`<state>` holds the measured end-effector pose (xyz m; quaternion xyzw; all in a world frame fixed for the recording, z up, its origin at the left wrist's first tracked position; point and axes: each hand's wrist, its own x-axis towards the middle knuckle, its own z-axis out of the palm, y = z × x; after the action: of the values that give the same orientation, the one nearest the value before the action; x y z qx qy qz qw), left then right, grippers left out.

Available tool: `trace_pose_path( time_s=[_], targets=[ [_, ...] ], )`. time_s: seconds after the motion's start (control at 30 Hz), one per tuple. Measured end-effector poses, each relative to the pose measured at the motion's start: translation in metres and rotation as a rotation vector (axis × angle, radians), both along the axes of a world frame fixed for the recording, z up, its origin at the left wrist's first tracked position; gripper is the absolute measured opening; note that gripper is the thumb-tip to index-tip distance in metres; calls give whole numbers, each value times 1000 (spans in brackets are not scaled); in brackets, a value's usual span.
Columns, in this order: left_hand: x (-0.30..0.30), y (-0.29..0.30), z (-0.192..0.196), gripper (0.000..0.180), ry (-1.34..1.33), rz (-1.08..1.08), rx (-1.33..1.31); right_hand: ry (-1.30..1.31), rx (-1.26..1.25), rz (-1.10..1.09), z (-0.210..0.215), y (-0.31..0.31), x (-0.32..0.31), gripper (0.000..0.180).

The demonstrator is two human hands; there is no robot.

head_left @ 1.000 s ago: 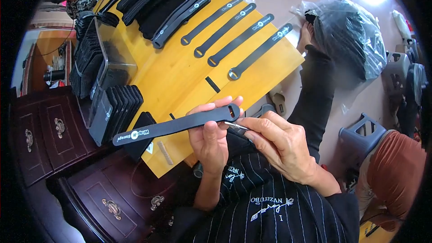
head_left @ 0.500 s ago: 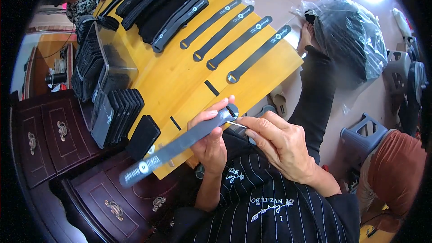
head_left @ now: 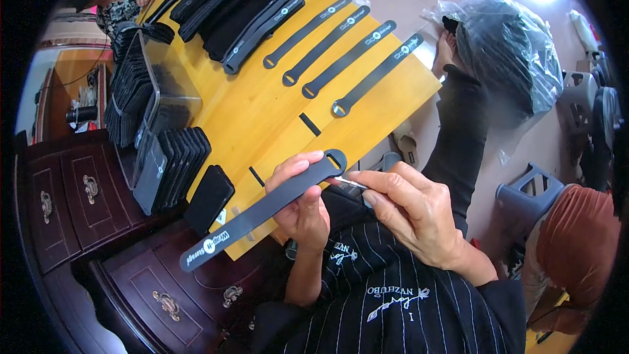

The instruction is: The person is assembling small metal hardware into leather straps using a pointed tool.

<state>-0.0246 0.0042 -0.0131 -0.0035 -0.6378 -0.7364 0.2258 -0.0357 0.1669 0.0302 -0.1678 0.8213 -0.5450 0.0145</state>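
1. Here, the strap [head_left: 262,210] is clamped in the left hand [head_left: 303,203], fingers closed round it near its slotted end, just off the near edge of the board [head_left: 262,111].
2. It slants from that end down past the board's near left corner, its printed tip over the dark cabinet [head_left: 131,275].
3. The right hand [head_left: 413,213] pinches a thin metal tool [head_left: 350,183], tip touching the strap's slotted end.
4. Four like straps [head_left: 341,46] lie side by side on the board's far right part, well apart from the held one.
5. Black stacks [head_left: 170,164] stand along the board's left edge.
6. A plastic bag [head_left: 511,46] lies beyond the board's right edge.
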Motion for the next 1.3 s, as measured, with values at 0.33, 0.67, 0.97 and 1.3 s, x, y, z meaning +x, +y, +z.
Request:
trace_pose_path(
  time_s=[0.33, 0.67, 0.97, 1.3],
  targets=[
    [6, -2, -9, 40, -9, -3, -8, 9, 70, 17, -1, -1, 4, 24],
    [3, -8, -10, 30, 136, -68, -72, -41, 34, 40, -2, 1, 1, 21],
    [7, -27, 5, 31, 255, -69, -481, -115, -109, 144, -11, 2, -7, 20],
    [0, -35, 14, 35, 409, -52, -768, 59, 53, 9, -10, -10, -1, 23]
  ],
)
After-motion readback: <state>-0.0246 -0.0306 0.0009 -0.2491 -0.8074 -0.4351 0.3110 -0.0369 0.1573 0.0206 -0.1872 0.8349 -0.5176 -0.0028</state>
